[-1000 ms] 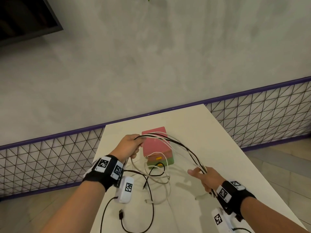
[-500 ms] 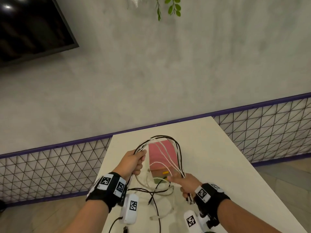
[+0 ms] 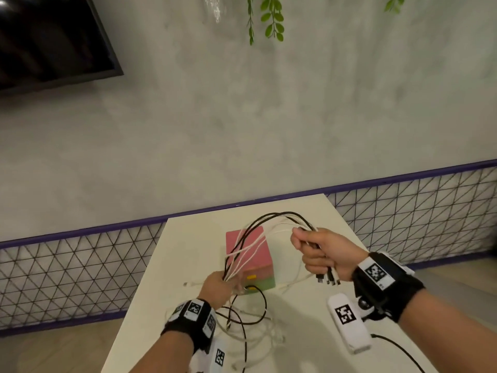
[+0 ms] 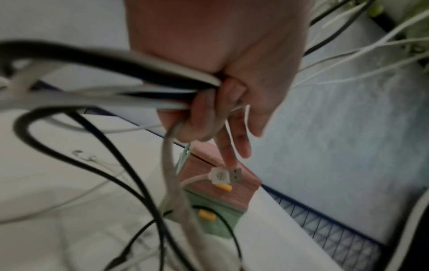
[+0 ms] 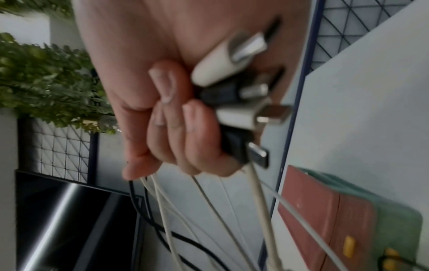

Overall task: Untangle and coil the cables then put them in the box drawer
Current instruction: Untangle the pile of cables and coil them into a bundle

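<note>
Since half a second ago my right hand (image 3: 321,253) has swung out right and up, stretching the cables (image 3: 258,232) into an arch over the box (image 3: 248,258). Right fingers (image 5: 171,128) curl tight around the plug ends (image 5: 243,102). My left hand (image 3: 216,288) grips the bundle's other end low, just in front of the box; slack trails on the table (image 3: 188,238).

No words or numbers showing clearly enough for reading anywhere; only black-and-white square code patterns sitting on wrist bands (image 3: 375,273) and white tags (image 3: 345,314), lower frame.
</note>
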The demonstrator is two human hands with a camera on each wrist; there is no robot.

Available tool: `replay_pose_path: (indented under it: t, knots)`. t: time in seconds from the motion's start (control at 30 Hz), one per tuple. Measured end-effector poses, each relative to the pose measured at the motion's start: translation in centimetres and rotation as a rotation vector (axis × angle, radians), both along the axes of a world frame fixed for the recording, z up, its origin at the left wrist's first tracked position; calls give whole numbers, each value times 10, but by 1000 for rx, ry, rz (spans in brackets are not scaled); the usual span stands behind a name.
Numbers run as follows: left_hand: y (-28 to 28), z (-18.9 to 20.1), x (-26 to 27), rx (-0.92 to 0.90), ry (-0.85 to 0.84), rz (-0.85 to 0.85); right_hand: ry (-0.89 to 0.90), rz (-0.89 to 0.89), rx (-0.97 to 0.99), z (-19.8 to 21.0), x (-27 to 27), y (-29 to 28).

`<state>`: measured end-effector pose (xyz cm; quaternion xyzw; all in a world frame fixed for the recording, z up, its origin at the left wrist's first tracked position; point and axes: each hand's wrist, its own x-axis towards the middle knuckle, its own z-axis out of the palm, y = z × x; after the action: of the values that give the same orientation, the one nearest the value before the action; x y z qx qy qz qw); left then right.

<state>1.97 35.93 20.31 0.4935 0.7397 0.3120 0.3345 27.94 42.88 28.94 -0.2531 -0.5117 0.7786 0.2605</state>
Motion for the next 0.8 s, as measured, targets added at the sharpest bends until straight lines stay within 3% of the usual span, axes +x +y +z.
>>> replay_pose_path:
  t: [0.1,0.2,0.33,0.43,0.53,0.6,0.67,0.8]
  knots:
    - [10,13,-12,-67,58,72,-99,-133,17,-12,21,5]
    - [12,46,-21,-217,127,-18,-271,-201,40,-33,43,8]
    - [16,91,-10,-430,748,-278,-417,-284,102,-60,45,3]
    - [22,110,-5,-350,881,-255,-624,-370,316,-68,43,-4]
    - [27,125,-4,-164,517,-207,-754,-371,404,-72,50,-7]
    - [28,135,3,-48,281,-138,-655,-324,312,-76,53,-8]
    - [34,144,9,72,152,-23,-552,-289,238,-81,51,-9]
    - [43,165,12,248,-135,151,-580,-267,267,-84,40,-14]
